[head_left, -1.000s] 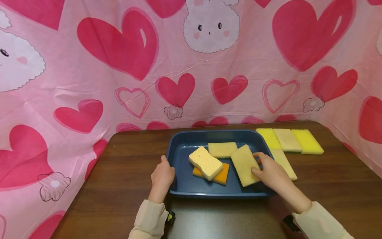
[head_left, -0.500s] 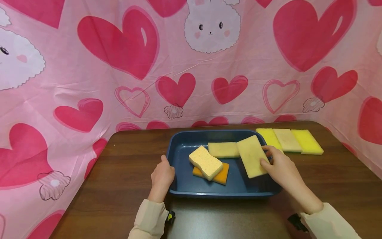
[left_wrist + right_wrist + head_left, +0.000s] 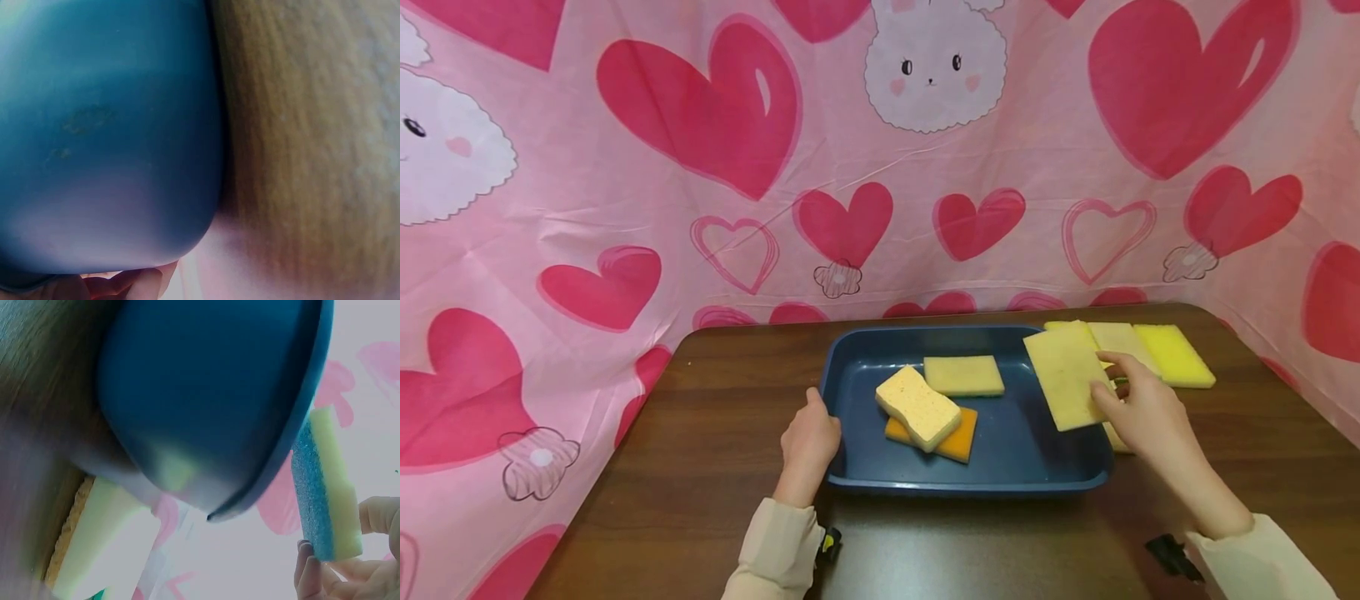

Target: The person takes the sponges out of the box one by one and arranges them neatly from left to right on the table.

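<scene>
The right hand (image 3: 1138, 406) pinches a yellow sponge (image 3: 1067, 377) above the tray's (image 3: 850, 367) right rim, clear of it; the left hand (image 3: 808, 442) grips the left rim.

The head view looks forward and down across the surface (image 3: 700, 467) at the blue tray (image 3: 850, 367) from moderate range. Both wrist views sit low, close against that tray's (image 3: 106, 137) outer wall (image 3: 206, 394), each looking up along it.

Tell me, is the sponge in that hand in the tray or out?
Out. The right hand holds the sponge lifted above the tray's right rim.
</scene>
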Tool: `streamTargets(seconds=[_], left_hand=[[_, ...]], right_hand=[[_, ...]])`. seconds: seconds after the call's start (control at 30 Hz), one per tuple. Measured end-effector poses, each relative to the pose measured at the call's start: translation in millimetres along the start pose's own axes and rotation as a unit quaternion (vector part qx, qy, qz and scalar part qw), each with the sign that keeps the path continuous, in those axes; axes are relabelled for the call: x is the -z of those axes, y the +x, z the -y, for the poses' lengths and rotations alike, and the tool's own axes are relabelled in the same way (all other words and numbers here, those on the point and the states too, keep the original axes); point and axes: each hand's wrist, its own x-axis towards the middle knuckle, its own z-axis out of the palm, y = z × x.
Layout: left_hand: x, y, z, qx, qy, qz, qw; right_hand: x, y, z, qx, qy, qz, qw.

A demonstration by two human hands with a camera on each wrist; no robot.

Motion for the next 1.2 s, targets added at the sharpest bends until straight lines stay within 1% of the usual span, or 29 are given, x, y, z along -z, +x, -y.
streamTargets(seconds=[0.17, 0.33, 0.57, 0.8, 0.97, 1.2], left_hand=[[-0.6, -0.2, 0.0, -0.002, 0.001, 0.002, 1.0000], [-1.2, 0.8, -0.3, 0.001, -0.001, 0.006, 1.0000], [-1.7, 1.4, 0.1, 0.001, -0.004, 0.003, 1.0000], [-1.4, 0.7, 0.1, -0.003, -0.002, 0.000, 1.0000], [-0.8, 0.1, 0.4, -0.005, -0.002, -0.001, 1.0000], [-0.5, -0.1, 0.3, -0.005, -0.004, 0.001, 1.0000]], right_hand=[[7.8, 0.8, -9.0, -0.018, 0.015, -0.002, 0.9997], [16.8, 1.4, -18.0, -0.028, 0.019, -0.012, 0.9994], [22.3, 1.8, -31.7, -0.040, 0.006, -0.029, 0.9988], [23.6, 1.4, -53.5, -0.044, -0.007, -0.039, 0.9983], [27.3, 1.9, -66.9, -0.051, -0.015, -0.038, 0.9978], [33.0, 0.6, -77.3, -0.062, -0.031, -0.036, 0.9969]])
